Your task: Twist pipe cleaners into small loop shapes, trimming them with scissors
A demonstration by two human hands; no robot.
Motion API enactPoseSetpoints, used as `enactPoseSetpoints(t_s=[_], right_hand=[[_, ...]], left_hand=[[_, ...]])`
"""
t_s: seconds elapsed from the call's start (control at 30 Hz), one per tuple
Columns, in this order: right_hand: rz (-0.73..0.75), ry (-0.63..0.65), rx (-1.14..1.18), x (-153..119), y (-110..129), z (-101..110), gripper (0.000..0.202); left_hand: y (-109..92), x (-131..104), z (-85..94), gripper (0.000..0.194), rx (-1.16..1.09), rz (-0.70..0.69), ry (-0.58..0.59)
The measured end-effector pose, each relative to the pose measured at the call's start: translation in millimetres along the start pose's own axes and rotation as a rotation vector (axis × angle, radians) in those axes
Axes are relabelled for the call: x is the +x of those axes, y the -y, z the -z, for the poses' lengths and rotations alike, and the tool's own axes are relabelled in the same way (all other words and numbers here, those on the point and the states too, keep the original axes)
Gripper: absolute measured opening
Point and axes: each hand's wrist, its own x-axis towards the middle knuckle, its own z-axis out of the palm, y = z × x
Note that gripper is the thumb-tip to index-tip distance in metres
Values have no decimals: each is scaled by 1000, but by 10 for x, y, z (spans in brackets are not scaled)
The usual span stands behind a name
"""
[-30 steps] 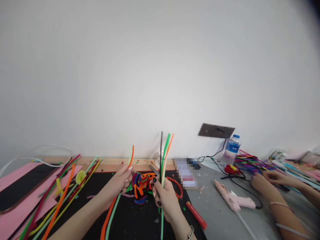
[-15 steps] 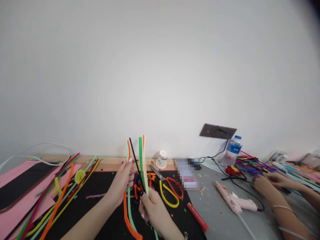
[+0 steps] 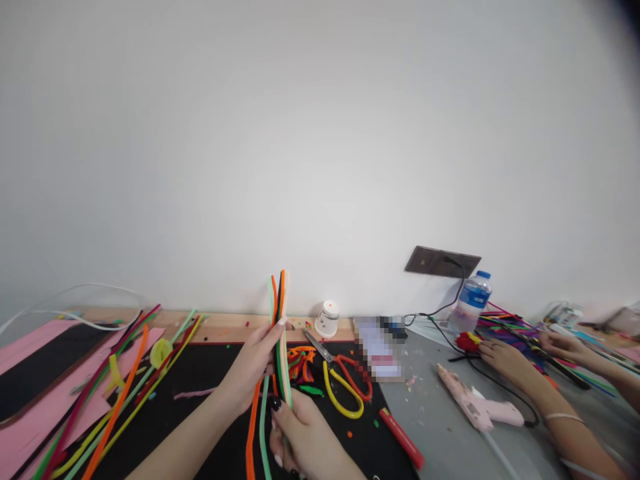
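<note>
Both my hands hold a bundle of fuzzy pipe cleaners (image 3: pixel 283 297) upright above the black mat (image 3: pixel 200 400). My left hand (image 3: pixel 256 360) pinches the strands at mid-height; orange and mint lengths hang below it. Lower and to the right, my right hand (image 3: pixel 307 433) is closed round the green, black and cream strands. Behind them lies a tangle of orange and coloured pipe cleaner pieces (image 3: pixel 302 365). Scissors (image 3: pixel 344 389) with one yellow and one red handle rest just right of my hands.
Long pipe cleaners (image 3: pixel 125 400) lie across pink sheets at left. A white paper cup (image 3: pixel 327 320) stands by the wall. At right are a blurred-out phone (image 3: pixel 377 353), a red stick-like tool (image 3: pixel 401 439), a pink glue gun (image 3: pixel 480 403), a water bottle (image 3: pixel 470 303) and another person's hands (image 3: pixel 505 360).
My left hand has moved right, bringing its strands against those in my right hand, so the tops now stand together. The other person's near hand has moved to the red-and-yellow fuzzy piece.
</note>
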Motion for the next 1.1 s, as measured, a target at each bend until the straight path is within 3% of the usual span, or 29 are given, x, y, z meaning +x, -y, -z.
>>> enactPoseSetpoints(t_s=[0.2, 0.37, 0.53, 0.67, 0.83, 0.97, 1.1], right_hand=[[-28, 86, 178, -17, 3, -46, 42], [-17, 169, 279, -2, 4, -50, 45], [139, -102, 357, 18, 166, 104, 43], [290, -336, 416, -3, 310, 207, 40], [347, -424, 489, -15, 342, 283, 27], [328, -455, 468, 32, 252, 364, 32], [330, -426, 420, 42, 217, 384, 29]], left_hand=[[-82, -80, -55, 26, 76, -93, 85], [-107, -80, -63, 31, 191, -188, 169], [-183, -92, 11, 32, 186, -129, 268], [-189, -167, 30, 24, 240, 72, 533], [-70, -197, 2, 27, 561, 229, 697], [-51, -183, -14, 41, 719, 179, 694], [-35, -164, -23, 50, 681, 137, 662]])
